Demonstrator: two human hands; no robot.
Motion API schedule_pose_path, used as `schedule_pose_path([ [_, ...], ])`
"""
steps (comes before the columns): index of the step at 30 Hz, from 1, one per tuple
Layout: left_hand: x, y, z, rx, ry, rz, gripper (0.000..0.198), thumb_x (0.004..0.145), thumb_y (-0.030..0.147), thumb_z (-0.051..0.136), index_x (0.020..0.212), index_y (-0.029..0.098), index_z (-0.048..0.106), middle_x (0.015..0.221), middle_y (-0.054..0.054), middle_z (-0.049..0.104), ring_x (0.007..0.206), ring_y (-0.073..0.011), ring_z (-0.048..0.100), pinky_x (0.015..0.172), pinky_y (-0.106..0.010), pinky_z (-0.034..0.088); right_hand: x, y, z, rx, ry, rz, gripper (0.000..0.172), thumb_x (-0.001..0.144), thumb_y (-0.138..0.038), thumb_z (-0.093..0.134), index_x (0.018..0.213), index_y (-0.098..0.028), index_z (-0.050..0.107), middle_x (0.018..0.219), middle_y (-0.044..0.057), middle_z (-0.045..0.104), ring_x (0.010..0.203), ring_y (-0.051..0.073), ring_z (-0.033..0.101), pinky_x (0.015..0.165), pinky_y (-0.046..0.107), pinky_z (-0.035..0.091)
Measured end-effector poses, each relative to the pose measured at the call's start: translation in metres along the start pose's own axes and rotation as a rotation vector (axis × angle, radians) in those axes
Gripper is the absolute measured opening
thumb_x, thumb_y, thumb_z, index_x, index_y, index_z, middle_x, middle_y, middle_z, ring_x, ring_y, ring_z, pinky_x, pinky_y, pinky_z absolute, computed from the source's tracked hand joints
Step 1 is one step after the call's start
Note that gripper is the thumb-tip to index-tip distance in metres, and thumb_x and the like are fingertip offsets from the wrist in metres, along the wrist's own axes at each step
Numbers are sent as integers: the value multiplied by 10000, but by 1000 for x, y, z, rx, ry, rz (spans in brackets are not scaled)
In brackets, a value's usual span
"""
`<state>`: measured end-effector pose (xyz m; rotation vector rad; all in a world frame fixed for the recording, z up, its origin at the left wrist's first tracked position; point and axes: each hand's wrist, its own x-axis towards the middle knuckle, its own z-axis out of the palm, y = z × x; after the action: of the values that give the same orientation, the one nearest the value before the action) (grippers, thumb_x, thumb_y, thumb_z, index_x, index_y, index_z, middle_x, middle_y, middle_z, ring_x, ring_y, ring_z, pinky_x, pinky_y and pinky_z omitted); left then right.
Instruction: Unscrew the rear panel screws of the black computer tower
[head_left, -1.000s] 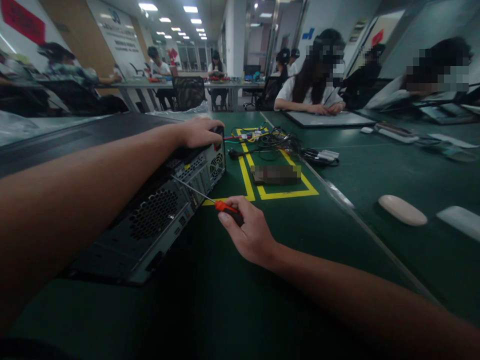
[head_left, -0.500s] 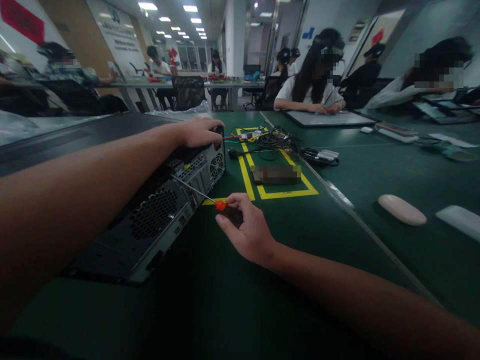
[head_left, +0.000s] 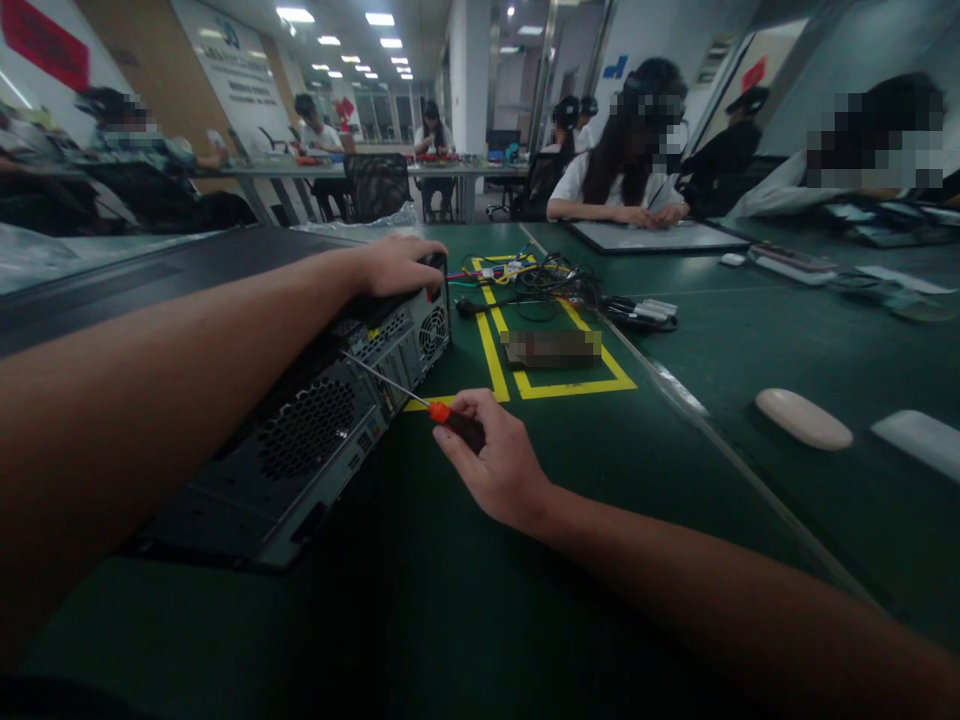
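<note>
A black desktop computer case (head_left: 306,428) lies on its side at the left, its rear panel with honeycomb vents turned toward me. My left hand (head_left: 401,265) holds the case's upper edge near the far rear corner, fingers bent over it. The dark handle of a screwdriver (head_left: 442,413) with an orange collar is wrapped in my right hand (head_left: 499,450). Its thin shaft points up and left, and the tip meets the rear panel near the upper edge. Exactly what the tip touches is too small to tell.
Behind the case, a tangle of cables (head_left: 562,280) lies by yellow tape (head_left: 577,388) on the green table (head_left: 600,455). A blurred dark block (head_left: 551,349) sits inside the tape. A pale rounded object (head_left: 804,418) lies right. Several people work beyond.
My right hand and the screwdriver handle have shifted very slightly, with the tip staying at the rear panel. My left hand and the computer case look unmoved.
</note>
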<state>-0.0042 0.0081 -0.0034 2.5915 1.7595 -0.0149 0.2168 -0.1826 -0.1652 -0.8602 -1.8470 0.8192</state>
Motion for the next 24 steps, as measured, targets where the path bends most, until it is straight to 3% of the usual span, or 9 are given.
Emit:
schedule_pose_path([
  [7, 1, -2, 1, 10, 19, 4, 1037, 891, 664, 514, 1852, 279, 558, 1766, -112, 693, 1670, -441, 578, 1401, -534, 442, 0, -1, -1, -25, -5, 5, 153, 1110, -383, 744, 1176, -280, 652, 1078, 39, 778, 923, 236, 731, 841, 397, 591],
  [14, -1, 0, 0, 2, 7, -7, 1023, 913, 642, 517, 1855, 246, 548, 1784, -135, 665, 1683, -473, 547, 1413, -561, 422, 1, -3, -1, -27, -5, 15, 150, 1105, -379, 747, 1170, -278, 656, 1072, 37, 779, 891, 228, 709, 833, 390, 581],
  [24, -1, -1, 0, 10, -7, -9, 1019, 922, 662, 511, 1859, 261, 526, 1834, -129, 628, 1707, -451, 535, 1427, -549, 408, 1, -6, -3, -23, -9, 15, 156, 1101, -397, 727, 1160, -274, 652, 1068, 41, 775, 905, 232, 703, 854, 397, 577],
])
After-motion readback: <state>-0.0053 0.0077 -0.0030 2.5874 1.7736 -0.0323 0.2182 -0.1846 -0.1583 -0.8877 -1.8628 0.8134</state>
